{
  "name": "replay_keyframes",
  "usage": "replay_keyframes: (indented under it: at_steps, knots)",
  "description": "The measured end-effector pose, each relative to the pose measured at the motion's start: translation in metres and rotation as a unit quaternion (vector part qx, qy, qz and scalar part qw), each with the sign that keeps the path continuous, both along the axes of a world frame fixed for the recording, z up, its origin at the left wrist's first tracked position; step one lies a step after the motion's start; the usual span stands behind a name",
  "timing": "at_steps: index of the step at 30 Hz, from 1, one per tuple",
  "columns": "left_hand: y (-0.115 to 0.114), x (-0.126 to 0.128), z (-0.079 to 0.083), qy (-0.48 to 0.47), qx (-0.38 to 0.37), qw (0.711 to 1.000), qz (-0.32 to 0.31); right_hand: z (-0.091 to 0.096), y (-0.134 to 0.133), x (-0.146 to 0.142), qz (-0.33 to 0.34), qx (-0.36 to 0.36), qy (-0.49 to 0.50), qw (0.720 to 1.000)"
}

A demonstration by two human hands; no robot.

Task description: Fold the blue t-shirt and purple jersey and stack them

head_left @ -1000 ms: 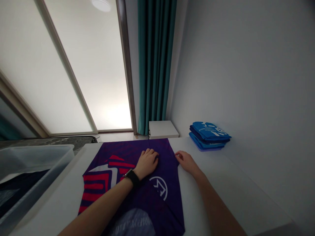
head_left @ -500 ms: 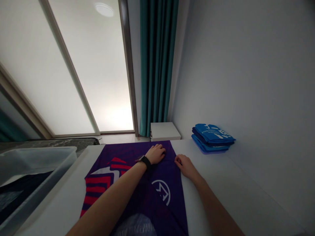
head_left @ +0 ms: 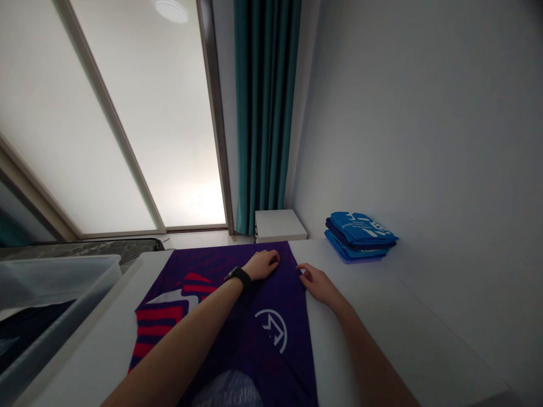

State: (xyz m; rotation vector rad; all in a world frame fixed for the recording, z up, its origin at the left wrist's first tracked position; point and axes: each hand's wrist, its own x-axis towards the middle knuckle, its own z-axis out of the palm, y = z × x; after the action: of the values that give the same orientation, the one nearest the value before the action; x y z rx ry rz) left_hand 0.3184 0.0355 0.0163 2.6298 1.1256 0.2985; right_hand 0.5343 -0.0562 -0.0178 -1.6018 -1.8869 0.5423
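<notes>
A dark purple jersey (head_left: pixel 244 305) with red stripes and a white round emblem lies spread on a white table. My left hand (head_left: pixel 263 265), with a black watch (head_left: pixel 240 277) at the wrist, rests on its upper part, fingers loosely bent and fingertips on the cloth. Beside the jersey's right edge is my right hand (head_left: pixel 318 284), its index finger reaching toward the edge and the thumb held apart. I see no cloth gripped in it. My left forearm covers part of the striped print.
To the right, against the wall, sits a stack of folded blue clothes (head_left: pixel 360 236). A translucent plastic bin (head_left: pixel 102 282) holding dark cloth stands at left. Beyond the white table (head_left: pixel 360 339) are a small white cabinet (head_left: pixel 280 226) and a teal curtain (head_left: pixel 267 113).
My right index finger has straightened away from the thumb at the jersey's edge. My left fingers have bent more. The whole view has shifted slightly.
</notes>
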Motion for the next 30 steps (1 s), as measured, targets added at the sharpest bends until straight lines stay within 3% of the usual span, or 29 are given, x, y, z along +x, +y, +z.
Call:
replay_keyframes:
  at_steps: [15,30]
  knots:
    - [-0.01,-0.01,-0.002,-0.019,-0.024,0.999,0.018,-0.003,0.0,-0.001,0.005,0.005,-0.085,0.996]
    - [-0.045,-0.081,0.02,-0.024,-0.114,0.993,0.005,-0.001,0.0,-0.001,0.004,-0.007,-0.093,0.996]
